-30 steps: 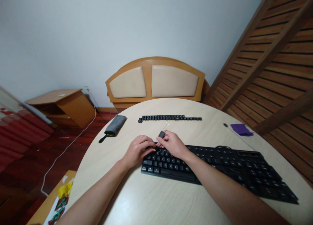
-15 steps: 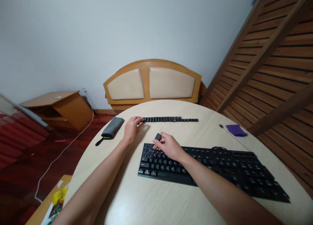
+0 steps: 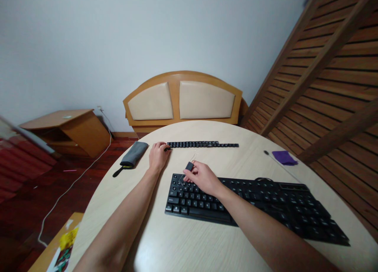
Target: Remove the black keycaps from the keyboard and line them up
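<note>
At the left end of a row of loose black keycaps (image 3: pixel 195 144), my left hand (image 3: pixel 158 155) has its fingers closed around a black keycap (image 3: pixel 167 148). My right hand (image 3: pixel 202 176) grips a keycap puller (image 3: pixel 189 166) with a dark handle and thin wire loops pointing away from me. That hand hovers over the upper left part of a black keyboard (image 3: pixel 203 213). Bare spots show along the keyboard's upper left, where keycaps are off. My right forearm hides part of its middle.
On the round pale table (image 3: pixel 118 209), a grey pouch (image 3: pixel 134 154) with a black strap lies at the left. A purple cloth (image 3: pixel 284 158) and a thin brush-like stick (image 3: pixel 283 165) lie at the right. A cable (image 3: pixel 264 179) loops behind the keyboard.
My left hand has turned and drawn slightly left and down, and the keycap at its fingertips sits at the row's left end. The right hand keeps the puller nearly still.
</note>
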{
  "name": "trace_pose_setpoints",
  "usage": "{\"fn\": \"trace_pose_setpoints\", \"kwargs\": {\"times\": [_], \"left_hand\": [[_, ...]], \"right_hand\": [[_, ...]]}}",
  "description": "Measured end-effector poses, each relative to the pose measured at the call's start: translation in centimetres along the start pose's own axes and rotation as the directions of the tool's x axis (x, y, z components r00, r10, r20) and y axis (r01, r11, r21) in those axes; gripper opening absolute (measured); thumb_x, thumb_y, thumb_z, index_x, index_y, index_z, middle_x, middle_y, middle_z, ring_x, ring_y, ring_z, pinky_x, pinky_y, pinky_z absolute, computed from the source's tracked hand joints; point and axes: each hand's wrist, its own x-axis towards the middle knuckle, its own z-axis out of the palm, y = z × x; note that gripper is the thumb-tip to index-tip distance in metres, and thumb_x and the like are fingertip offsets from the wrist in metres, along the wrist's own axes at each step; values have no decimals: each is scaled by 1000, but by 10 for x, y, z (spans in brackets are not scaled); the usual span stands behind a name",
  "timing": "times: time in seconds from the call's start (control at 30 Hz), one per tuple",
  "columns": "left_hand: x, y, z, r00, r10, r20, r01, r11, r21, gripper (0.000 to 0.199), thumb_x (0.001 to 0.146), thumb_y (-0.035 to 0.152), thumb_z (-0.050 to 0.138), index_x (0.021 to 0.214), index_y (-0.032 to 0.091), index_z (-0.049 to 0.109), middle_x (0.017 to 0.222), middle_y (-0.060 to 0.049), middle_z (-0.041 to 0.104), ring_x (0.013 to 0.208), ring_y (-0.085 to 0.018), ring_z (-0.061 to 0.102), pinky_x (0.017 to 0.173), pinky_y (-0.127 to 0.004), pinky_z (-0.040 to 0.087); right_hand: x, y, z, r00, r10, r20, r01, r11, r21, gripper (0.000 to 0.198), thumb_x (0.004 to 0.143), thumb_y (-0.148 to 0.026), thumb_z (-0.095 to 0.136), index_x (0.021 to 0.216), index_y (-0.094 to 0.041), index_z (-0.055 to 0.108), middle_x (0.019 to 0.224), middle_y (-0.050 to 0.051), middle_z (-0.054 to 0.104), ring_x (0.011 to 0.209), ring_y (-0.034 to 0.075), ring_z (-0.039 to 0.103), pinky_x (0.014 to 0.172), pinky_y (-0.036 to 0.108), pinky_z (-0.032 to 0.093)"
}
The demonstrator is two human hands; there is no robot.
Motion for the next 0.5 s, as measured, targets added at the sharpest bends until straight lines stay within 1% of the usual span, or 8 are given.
{"fn": "trace_pose_setpoints", "kwargs": {"times": [0.17,0.5], "left_hand": [[-1,-2,2,1000,-27,12,28,1000,-11,15,82,24,68,96,25,72,107,-7,67,102,-28,56,85,-39,50],[-1,-6,4,998,-52,42,54,997,-47,15,83,25,66,98,23,70,108,-8,66,103,-27,56,88,-39,49]], "right_hand": [[-1,0,0,1000,-1,2,1,1000,-1,15,88,-31,61,84,-17,56,72,6,73,67,17,70,64,27,57],[-1,1,0,1000,6,-3,-6,1000,-7,15,88,-30,61,84,-16,57,73,7,73,67,17,70,64,28,57]]}}
